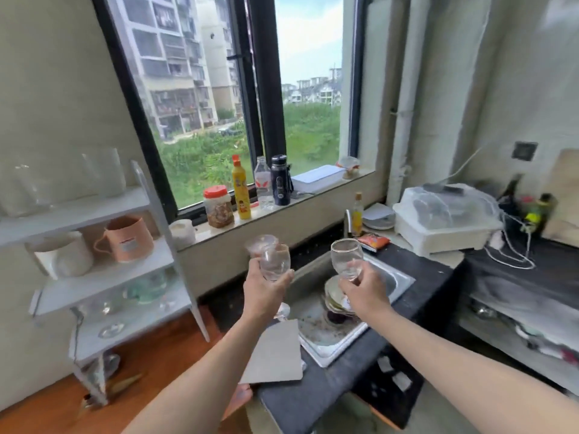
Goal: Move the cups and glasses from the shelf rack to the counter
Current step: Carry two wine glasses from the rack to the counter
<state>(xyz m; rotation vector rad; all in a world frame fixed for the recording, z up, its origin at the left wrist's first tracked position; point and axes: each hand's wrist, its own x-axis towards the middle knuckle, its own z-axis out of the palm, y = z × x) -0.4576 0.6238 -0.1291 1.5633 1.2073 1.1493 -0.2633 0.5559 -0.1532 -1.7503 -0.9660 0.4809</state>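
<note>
In the middle of the frame, the left hand [264,291] is gripping two glasses [274,261]; the right hand [363,289] is gripping one wine glass [346,258] over the sink [398,278].

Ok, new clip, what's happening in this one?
A person is carrying glassware over the sink. The left hand holds two clear glasses together, and the right hand holds one wine glass. None is set down on the dark counter yet. The white shelf rack at left still holds a pink cup, a white cup and more glassware.
</note>
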